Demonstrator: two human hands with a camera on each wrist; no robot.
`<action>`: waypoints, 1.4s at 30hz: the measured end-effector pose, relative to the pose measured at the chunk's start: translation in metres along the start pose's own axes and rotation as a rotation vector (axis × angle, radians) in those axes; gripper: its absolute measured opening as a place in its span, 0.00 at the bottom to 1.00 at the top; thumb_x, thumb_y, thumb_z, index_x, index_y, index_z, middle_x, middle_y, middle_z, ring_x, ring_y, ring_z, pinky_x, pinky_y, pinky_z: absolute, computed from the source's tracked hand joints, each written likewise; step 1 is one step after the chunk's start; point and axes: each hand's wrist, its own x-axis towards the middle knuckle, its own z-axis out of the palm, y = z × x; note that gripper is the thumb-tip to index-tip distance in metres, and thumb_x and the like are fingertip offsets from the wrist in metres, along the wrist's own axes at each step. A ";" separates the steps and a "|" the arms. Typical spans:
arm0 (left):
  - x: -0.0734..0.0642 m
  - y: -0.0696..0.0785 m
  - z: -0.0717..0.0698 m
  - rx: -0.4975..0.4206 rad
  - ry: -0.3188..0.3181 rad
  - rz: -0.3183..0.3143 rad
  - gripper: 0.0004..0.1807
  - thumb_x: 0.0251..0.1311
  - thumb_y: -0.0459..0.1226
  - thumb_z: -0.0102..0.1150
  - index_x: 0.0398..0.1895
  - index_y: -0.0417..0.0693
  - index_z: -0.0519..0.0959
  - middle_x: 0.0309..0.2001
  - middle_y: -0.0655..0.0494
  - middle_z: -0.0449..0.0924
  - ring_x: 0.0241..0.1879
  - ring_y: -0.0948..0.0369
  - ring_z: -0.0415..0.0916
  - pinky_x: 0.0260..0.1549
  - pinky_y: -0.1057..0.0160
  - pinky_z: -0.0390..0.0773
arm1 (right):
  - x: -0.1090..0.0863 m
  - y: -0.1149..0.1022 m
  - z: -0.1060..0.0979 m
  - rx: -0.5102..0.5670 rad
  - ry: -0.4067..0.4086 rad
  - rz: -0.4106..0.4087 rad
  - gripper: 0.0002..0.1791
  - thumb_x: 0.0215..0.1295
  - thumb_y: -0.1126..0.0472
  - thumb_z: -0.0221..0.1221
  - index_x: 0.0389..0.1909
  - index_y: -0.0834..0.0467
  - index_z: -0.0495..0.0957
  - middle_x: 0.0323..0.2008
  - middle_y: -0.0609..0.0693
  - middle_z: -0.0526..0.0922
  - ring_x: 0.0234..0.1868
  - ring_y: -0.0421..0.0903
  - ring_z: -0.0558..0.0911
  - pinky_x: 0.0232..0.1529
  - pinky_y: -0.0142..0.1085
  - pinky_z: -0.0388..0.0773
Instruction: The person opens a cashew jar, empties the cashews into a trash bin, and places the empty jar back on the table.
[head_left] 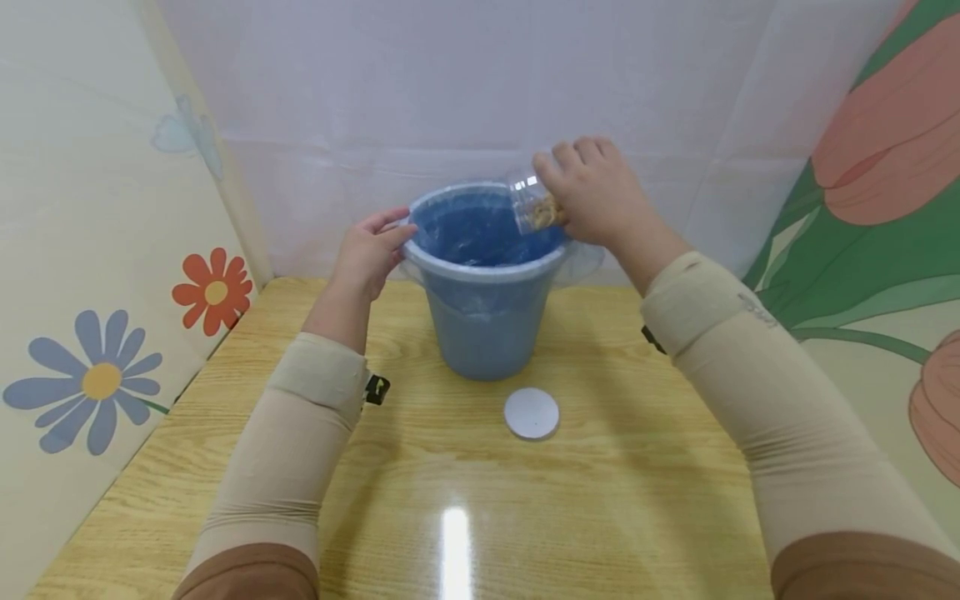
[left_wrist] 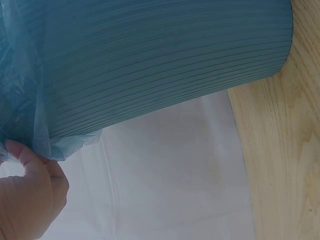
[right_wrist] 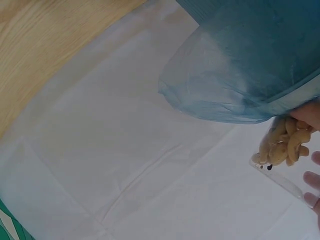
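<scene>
A blue trash bin (head_left: 483, 329) stands upright on the table, lined with a thin translucent blue bag (right_wrist: 210, 85) folded over its rim. My left hand (head_left: 366, 254) grips the rim on the left, thumb and fingers on the bag's edge; in the left wrist view, folds of the bag partly cover the fingertips. Above the right side of the rim, my right hand (head_left: 600, 196) holds a clear plastic jar (head_left: 522, 198) tipped sideways, its mouth toward the bin. Cashew-like nuts (right_wrist: 285, 142) lie inside the jar.
A round white lid (head_left: 532, 413) lies on the wood-grain table (head_left: 600, 500) in front of the bin. Behind the bin hangs a white sheet (head_left: 450, 83). Panels painted with flowers (head_left: 101, 381) stand at the left and right.
</scene>
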 end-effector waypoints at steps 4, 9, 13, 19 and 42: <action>0.000 0.001 0.001 0.011 0.003 0.000 0.23 0.58 0.34 0.58 0.58 0.52 0.72 0.61 0.50 0.67 0.54 0.60 0.70 0.52 0.64 0.72 | -0.001 0.000 0.000 -0.009 0.013 -0.004 0.43 0.48 0.52 0.67 0.61 0.60 0.54 0.55 0.63 0.65 0.55 0.63 0.64 0.59 0.55 0.59; 0.000 0.001 0.001 0.020 0.005 -0.007 0.23 0.58 0.35 0.59 0.58 0.52 0.73 0.60 0.50 0.67 0.54 0.59 0.70 0.52 0.64 0.72 | -0.001 0.002 0.001 -0.027 0.066 -0.019 0.43 0.47 0.54 0.68 0.61 0.61 0.56 0.54 0.64 0.65 0.54 0.63 0.65 0.57 0.55 0.60; 0.000 0.001 0.001 0.022 0.001 -0.006 0.23 0.58 0.35 0.59 0.58 0.52 0.72 0.60 0.49 0.68 0.54 0.59 0.70 0.52 0.64 0.72 | -0.001 0.002 0.000 -0.036 0.064 -0.023 0.41 0.48 0.58 0.67 0.61 0.61 0.56 0.54 0.64 0.65 0.54 0.64 0.65 0.57 0.56 0.59; 0.000 0.002 0.001 0.023 0.002 -0.002 0.23 0.58 0.34 0.59 0.58 0.51 0.72 0.60 0.49 0.68 0.54 0.59 0.70 0.52 0.64 0.73 | -0.001 0.004 -0.002 -0.047 -0.017 -0.014 0.38 0.53 0.57 0.64 0.61 0.61 0.55 0.54 0.65 0.64 0.55 0.64 0.64 0.59 0.57 0.57; 0.001 0.001 0.000 0.055 0.001 0.010 0.23 0.58 0.35 0.58 0.58 0.52 0.72 0.61 0.50 0.67 0.55 0.59 0.69 0.53 0.64 0.72 | -0.001 0.005 0.001 -0.076 -0.025 -0.008 0.35 0.59 0.61 0.58 0.64 0.61 0.53 0.56 0.66 0.62 0.56 0.65 0.62 0.60 0.58 0.56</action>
